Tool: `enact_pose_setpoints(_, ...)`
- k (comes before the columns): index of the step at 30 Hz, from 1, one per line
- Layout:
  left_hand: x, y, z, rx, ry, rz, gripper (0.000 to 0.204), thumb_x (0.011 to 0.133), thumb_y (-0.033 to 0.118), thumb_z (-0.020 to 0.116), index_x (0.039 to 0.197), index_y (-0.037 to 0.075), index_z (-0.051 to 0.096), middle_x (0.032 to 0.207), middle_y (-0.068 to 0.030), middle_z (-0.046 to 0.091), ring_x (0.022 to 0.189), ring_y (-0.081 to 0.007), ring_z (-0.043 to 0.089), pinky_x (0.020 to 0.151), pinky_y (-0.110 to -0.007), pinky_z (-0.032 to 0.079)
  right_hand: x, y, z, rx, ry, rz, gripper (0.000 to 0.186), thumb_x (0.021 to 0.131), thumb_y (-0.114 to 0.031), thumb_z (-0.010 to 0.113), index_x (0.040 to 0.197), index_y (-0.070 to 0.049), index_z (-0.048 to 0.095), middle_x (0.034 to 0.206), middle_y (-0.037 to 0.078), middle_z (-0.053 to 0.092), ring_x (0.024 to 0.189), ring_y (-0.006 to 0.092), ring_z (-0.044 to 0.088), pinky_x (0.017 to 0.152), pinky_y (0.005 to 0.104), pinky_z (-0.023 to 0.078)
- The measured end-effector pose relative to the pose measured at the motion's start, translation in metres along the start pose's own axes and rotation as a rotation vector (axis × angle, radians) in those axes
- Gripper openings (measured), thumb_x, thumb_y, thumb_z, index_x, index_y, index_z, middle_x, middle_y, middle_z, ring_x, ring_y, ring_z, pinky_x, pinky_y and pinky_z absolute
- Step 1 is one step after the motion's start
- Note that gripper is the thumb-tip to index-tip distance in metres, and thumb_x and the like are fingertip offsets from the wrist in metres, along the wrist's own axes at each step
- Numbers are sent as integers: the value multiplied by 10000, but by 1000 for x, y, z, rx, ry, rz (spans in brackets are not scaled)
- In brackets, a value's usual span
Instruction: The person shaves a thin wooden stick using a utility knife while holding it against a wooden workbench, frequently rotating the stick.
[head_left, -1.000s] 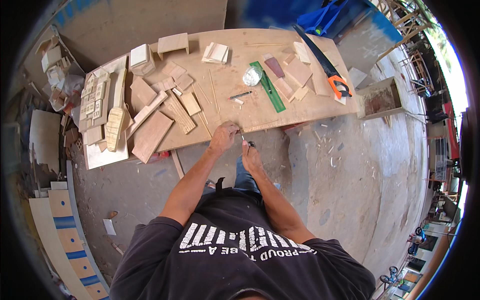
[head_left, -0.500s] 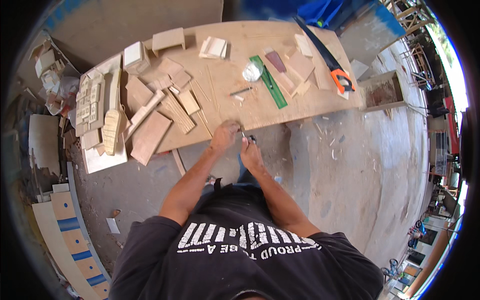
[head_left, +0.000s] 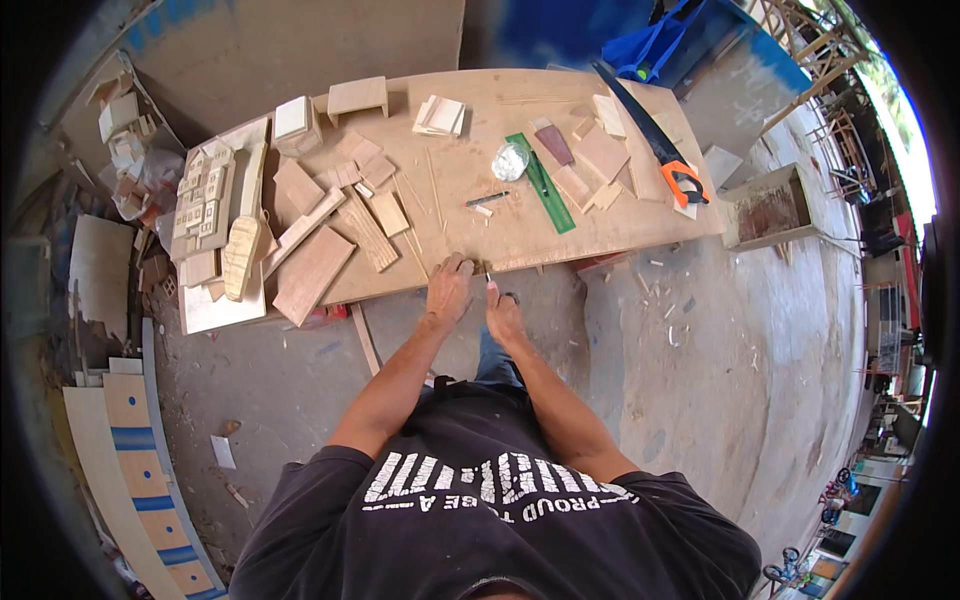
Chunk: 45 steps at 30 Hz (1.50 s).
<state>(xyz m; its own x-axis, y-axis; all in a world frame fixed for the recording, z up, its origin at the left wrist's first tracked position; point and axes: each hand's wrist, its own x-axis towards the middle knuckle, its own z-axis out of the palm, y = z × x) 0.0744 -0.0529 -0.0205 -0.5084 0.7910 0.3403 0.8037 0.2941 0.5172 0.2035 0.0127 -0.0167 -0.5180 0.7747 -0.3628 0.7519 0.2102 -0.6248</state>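
My right hand [head_left: 506, 316] is closed round a small knife-like tool [head_left: 490, 280], whose thin blade points toward the table's front edge. Just left of it, my left hand [head_left: 450, 290] rests at that edge with its fingers bent over the wood. Anything small under those fingertips is hidden. Beyond the hands, a dark pen-like stick [head_left: 488, 199] lies on the plywood table [head_left: 620, 240] beside small pale scraps. A green straightedge [head_left: 546, 190] and a round, clear-white container [head_left: 510, 161] are farther back.
Thin wood boards [head_left: 314, 275] and blocks crowd the left side, around a layered wooden piece with window cutouts [head_left: 200, 210]. A handsaw [head_left: 640, 120] with an orange handle lies at the right. Off the right end stands an open box [head_left: 775, 210]. Wood scraps litter the floor.
The view has shifted, so the table sits lower in the picture. My left hand has settled onto the table's edge, and the blade in my right hand has come up to that edge.
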Motion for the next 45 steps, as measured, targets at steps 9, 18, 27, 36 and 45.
enact_pose_setpoints(9, 17, 10, 2, -77, -103, -165, 69, 879, 52, 587, 918, -4, 594, 919, -230, 627, 799, -420, 645, 697, -506, 511, 11, 10, 1, 102, 41, -71, 691, 1030, -522, 406, 925, 111, 661, 938, 425, 599, 976, 578, 586, 845, 595, 474)
enact_pose_setpoints(18, 23, 28, 7, -297, -13, -181, 113, 818, -19, 579, 847, -36, 687, 836, -270, 625, 801, -458, 636, 730, -497, 526, 2, 11, -3, 103, 83, -4, 631, 1039, -475, 406, 920, 98, 642, 934, 417, 607, 970, 584, 583, 826, 609, 471)
enact_pose_setpoints(27, 35, 23, 0, -106, -269, -150, 131, 767, -4, 587, 841, -31, 691, 881, -259, 620, 847, -441, 653, 756, -485, 551, 6, 5, -9, 78, 69, 14, 608, 1042, -447, 375, 918, 42, 714, 910, 382, 639, 961, 566, 610, 940, 569, 452)
enact_pose_setpoints(36, 21, -3, -1, -106, -349, -23, 156, 771, 9, 597, 903, -31, 672, 970, -193, 623, 880, -388, 655, 812, -443, 554, -8, -6, -1, 79, 45, 19, 607, 1044, -429, 378, 878, 63, 694, 889, 360, 652, 908, 545, 631, 868, 571, 481)
enact_pose_setpoints(45, 16, -11, 8, -136, -384, -22, 154, 792, 90, 620, 868, -37, 663, 1024, -205, 604, 900, -405, 666, 806, -477, 558, -6, -10, -4, -3, 31, 62, 608, 1041, -418, 390, 850, 67, 702, 872, 391, 636, 902, 557, 630, 842, 575, 503)
